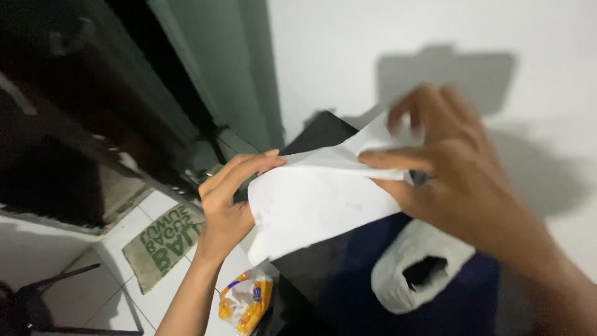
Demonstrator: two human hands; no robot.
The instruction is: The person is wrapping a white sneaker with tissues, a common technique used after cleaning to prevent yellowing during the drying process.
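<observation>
A white sheet of paper (pixel 317 202) is held up in the air between both hands, bent and partly folded at its top. My left hand (pixel 230 199) pinches its left edge with fingers stretched along the fold. My right hand (pixel 448 168) grips the upper right corner, thumb and forefinger closed on the paper. The sheet hangs above a dark blue and black surface (pixel 342 292).
A white roll of tissue (pixel 420 267) lies on the dark surface below my right hand. On the white tiled floor lie a green-lettered doormat (pixel 165 242) and a yellow and white plastic packet (pixel 249 302). A dark doorway and green door stand at left; a white wall lies behind.
</observation>
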